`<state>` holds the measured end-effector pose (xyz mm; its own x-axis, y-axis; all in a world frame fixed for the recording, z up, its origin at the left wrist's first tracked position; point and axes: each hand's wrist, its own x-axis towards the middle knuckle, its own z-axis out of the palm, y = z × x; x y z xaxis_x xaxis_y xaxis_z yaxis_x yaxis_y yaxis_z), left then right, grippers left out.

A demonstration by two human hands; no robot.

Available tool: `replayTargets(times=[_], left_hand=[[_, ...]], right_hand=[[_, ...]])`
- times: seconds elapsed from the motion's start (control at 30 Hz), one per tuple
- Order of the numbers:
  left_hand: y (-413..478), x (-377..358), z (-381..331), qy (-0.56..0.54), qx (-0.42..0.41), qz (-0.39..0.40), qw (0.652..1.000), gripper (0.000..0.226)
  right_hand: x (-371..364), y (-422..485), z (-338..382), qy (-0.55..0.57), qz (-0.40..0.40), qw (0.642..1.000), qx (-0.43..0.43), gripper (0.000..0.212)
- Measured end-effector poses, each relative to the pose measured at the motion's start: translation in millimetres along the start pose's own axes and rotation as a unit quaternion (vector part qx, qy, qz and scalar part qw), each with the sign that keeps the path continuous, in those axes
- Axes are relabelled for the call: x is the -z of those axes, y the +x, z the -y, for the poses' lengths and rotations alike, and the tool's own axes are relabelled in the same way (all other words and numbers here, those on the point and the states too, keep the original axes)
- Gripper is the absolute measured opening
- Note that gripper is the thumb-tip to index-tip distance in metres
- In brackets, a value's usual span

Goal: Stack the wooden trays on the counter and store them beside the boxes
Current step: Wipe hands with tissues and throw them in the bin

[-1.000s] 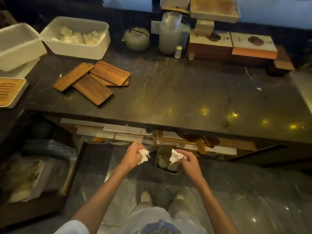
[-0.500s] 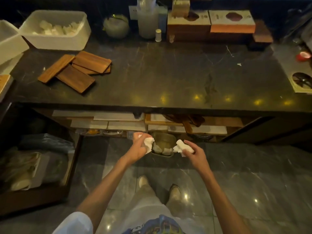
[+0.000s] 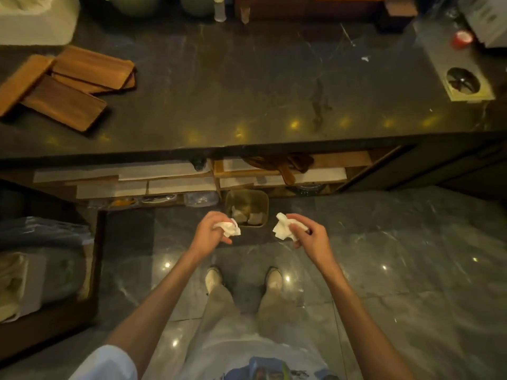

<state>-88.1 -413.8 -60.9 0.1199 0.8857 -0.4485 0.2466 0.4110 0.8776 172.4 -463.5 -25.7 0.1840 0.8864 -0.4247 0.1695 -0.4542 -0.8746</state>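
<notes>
- Nearest, over the glossy grey stone floor, the left hand has its fingers curled round a crumpled white paper tissue
- The right hand is level with it and a little apart, its fingers pinching a second crumpled white tissue; neither hand touches any tray
- Just beyond the hands, a small olive-coloured open bin stands on the floor at the foot of the open under-counter shelf, with pale scraps already inside
- Further off is the dark polished stone surface; its near edge runs across the view above the shelf
- The flat rectangular brown wooden trays lie near the left edge of the surface in a loose, fanned heap: some overlap at angles, one long one leans out to the left, none squared up
- At the far edge, right of the middle, the brown boxes are only partly in view, cut off by the top of the frame and well apart from the trays
- A white rectangular tub sits at the far left corner
- Judgement: the task proper has not begun; the tissues likely need dropping in the bin first, then the trays want aligning into one stack and carrying across to the boxes
</notes>
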Motion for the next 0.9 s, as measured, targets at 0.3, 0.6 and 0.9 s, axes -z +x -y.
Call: replayTargets(times=[0.3,0.6,0.9], left_hand=[[80,10,57,0.086,0.018,0.045,0.995,0.029],[211,-36,224,0.103,0.046,-0.049,0.992,0.021],[332,-79,373,0.179,0.062,-0.019,0.982,0.019]], right_hand=[[-62,68,-78,0.062,-0.020,0.995,-0.077,0.032],[-129,196,-235,0.040,-0.040,0.994,-0.090,0.034],[-173,324,-410,-0.062,-0.012,0.992,-0.110,0.026]])
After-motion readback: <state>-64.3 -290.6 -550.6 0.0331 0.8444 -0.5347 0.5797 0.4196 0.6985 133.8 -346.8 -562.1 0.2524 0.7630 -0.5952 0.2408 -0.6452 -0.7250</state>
